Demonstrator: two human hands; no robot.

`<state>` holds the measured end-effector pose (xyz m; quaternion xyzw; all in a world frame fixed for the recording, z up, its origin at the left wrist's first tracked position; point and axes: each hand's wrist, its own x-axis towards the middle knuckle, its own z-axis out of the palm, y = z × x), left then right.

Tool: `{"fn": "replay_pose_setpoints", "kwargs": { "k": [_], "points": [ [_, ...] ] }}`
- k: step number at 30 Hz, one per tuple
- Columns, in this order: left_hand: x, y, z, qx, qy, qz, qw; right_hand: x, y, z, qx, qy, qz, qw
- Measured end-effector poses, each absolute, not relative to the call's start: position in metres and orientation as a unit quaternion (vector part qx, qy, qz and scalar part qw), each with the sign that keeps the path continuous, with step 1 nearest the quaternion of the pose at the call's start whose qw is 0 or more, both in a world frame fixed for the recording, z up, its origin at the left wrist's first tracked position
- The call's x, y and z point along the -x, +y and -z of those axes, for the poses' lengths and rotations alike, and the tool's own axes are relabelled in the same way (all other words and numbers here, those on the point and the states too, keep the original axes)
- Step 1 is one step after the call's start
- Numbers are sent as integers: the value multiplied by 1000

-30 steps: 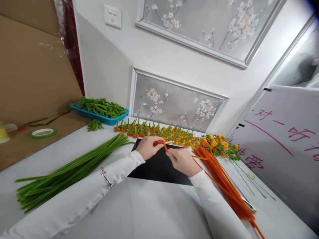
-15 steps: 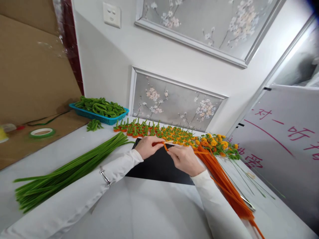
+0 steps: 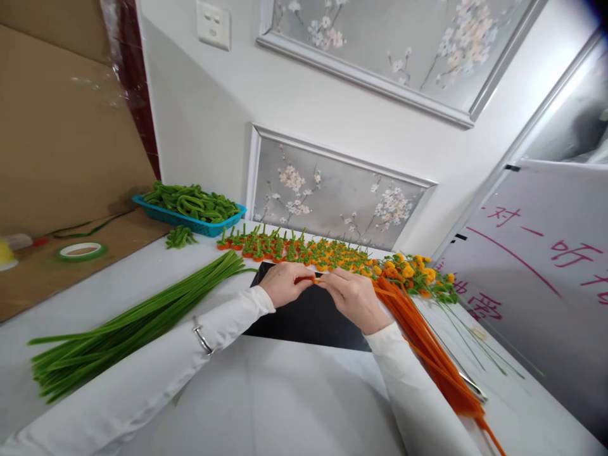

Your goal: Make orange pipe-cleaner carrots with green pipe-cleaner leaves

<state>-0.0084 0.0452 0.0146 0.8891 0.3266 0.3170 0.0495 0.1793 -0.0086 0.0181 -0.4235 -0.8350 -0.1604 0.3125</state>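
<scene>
Fingertips of my left hand (image 3: 284, 284) are closed on a short piece of orange pipe cleaner (image 3: 315, 280). Meeting it from the right, my right hand (image 3: 352, 297) pinches the same piece. Both hands hover over a black mat (image 3: 304, 323), and the fingers hide most of the piece. Beside my right forearm lies a bundle of orange pipe cleaners (image 3: 427, 345). A bundle of green pipe cleaners (image 3: 142, 323) is spread left of my left hand. Beyond the hands stand rows of small orange-and-green pipe-cleaner pieces (image 3: 278, 252).
A blue basket (image 3: 202, 228) of curled green pieces sits at the back left, near a roll of green tape (image 3: 82, 251) on cardboard. Yellow-orange flowers (image 3: 406, 272) lie back right. Metal scissors or tweezers, partly hidden (image 3: 472, 386), rest beside the orange bundle. The wall stands close behind.
My right hand has moved slightly up and in, so the fingertips of both hands now almost meet. The pale thin stick seen between them before is now hidden.
</scene>
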Motion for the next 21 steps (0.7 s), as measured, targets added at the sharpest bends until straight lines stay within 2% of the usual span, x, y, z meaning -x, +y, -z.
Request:
{"fn": "replay_pose_setpoints", "kwargs": {
  "k": [4,10,15,21],
  "points": [
    [6,39,-15,-907,308,-288,23,-181,-2,-18,422,-822,116,365],
    [2,30,-17,-925,265,-271,37,-193,15,-14,428,-786,1,445],
    [0,28,-16,-908,258,-322,73,-203,21,-8,445,-805,-107,378],
    [-1,33,-14,-857,265,-420,138,-197,8,-12,445,-832,-123,308]
  ]
}}
